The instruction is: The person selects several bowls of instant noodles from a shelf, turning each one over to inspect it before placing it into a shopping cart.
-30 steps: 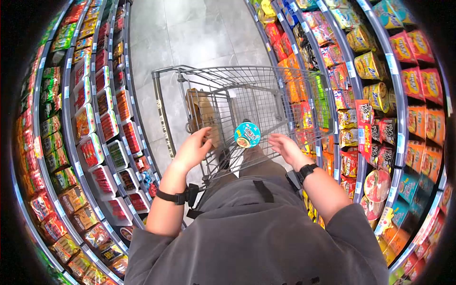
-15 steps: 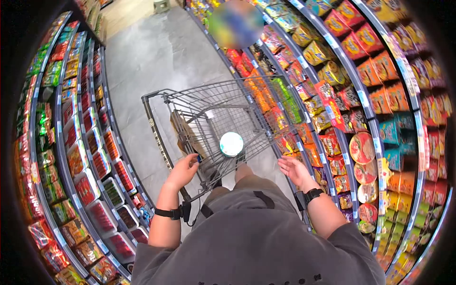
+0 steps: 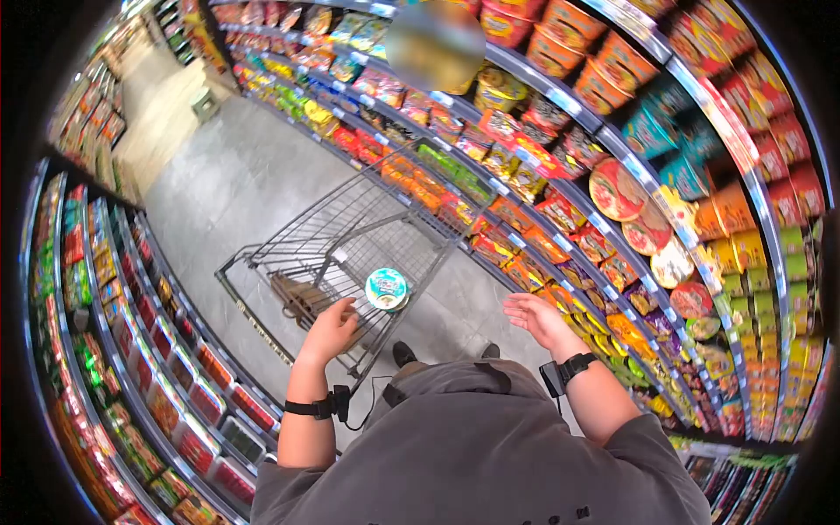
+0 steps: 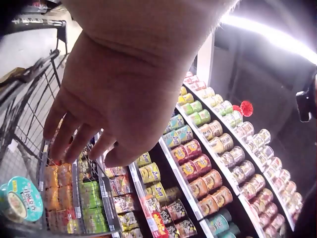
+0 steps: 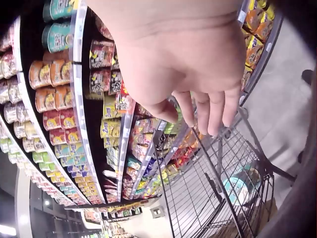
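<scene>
My left hand (image 3: pixel 331 333) hangs with loosely bent fingers beside the near side of a grey wire shopping cart (image 3: pixel 350 223), holding nothing. Palm up and relaxed, my right hand (image 3: pixel 539 320) is in the air to the right of the cart, also holding nothing. Inside the basket lies a round teal-and-white instant noodle bowl (image 3: pixel 386 289), its printed lid facing up. That bowl (image 4: pixel 25 199) shows at the lower left of the left wrist view. In the right wrist view the bowl (image 5: pixel 241 186) appears through the wires beyond my fingertips.
A brown bag (image 3: pixel 296 297) sits at the handle end of the cart. Shelves of noodle packs and cups (image 3: pixel 569 188) run along the right; another shelf unit (image 3: pixel 131 315) with packaged food stands left. Grey floor (image 3: pixel 210 166) stretches ahead, with a small pale stool-like object (image 3: pixel 205 103) farther off.
The head view has turned toward the right-hand shelves, so the cart and bowl now appear farther left. Both hands have stayed raised and holding nothing.
</scene>
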`<state>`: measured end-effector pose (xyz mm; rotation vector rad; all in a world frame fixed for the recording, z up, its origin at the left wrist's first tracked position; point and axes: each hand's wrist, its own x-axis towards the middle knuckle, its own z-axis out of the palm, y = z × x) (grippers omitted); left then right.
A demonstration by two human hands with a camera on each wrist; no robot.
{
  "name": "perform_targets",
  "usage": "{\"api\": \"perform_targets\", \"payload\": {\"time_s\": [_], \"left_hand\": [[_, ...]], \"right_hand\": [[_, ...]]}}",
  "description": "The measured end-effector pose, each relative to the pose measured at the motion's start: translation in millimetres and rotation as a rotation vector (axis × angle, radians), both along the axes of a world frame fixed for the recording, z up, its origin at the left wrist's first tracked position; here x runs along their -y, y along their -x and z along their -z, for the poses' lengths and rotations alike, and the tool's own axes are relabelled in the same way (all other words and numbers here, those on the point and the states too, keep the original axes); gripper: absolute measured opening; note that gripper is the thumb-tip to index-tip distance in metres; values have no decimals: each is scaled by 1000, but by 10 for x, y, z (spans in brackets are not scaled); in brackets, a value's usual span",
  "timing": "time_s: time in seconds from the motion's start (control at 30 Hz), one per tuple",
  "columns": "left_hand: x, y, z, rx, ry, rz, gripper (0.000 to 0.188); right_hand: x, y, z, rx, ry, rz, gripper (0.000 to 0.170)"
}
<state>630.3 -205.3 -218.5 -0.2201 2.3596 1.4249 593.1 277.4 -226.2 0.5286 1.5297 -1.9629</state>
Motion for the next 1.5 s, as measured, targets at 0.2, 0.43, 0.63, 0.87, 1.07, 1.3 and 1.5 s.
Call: {"api": "perform_targets", "payload": {"time_s": [0.2,0.43,0.63,0.87,1.07,1.3,1.5], "left_hand": [[-834,404,-218,-56,77,240,45],[-2193,662,-483,-99,96,473,47],[-3371,792,-586,-178,72,633,46],[-4691,827,-809,-269,116,792,47],[-5406,800,-1013,-340,88,842,47],[-5709,905,-1360,-376,14,834,46],[-5909,1241,-1679,-478,-99,749,46]], "right_hand": [[-898,-598,21,-33,75,220,36],[-2003,-1564,-2,-101,139,524,38],[-2869,-2249,-222,-160,146,715,38],[-3669,-2757,-372,-277,141,862,38],[-4074,-2855,-544,-283,95,877,36],[-4346,-2514,-694,-373,63,815,37],[-4403,-1838,-1342,-469,2,664,35]]}}
